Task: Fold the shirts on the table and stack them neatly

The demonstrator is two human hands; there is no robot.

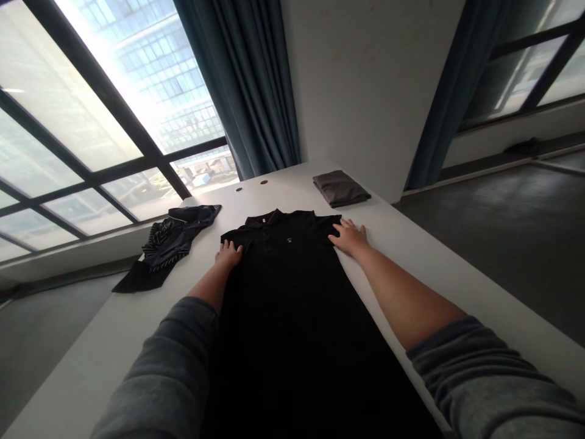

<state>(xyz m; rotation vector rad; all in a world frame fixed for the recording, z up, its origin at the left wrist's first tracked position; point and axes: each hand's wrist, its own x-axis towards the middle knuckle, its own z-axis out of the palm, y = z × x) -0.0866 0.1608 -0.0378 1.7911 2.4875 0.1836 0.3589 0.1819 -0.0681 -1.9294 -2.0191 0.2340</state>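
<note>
A black short-sleeved polo shirt (287,286) lies flat and lengthwise on the white table (283,192), its collar at the far end. My left hand (228,254) rests palm down on the shirt near its left shoulder, fingers spread. My right hand (350,238) lies on the opposite sleeve area, fingers apart, with its outer edge near the shirt's side. Neither hand grips the cloth. Grey sleeves cover both my forearms above the wrists' bare skin.
A crumpled dark garment with striped trim (169,244) lies at the table's left edge, partly hanging over. A folded brown-grey garment (340,189) sits at the far right. Two small round grommets (251,185) mark the far table top. Windows (114,122) and curtains flank it.
</note>
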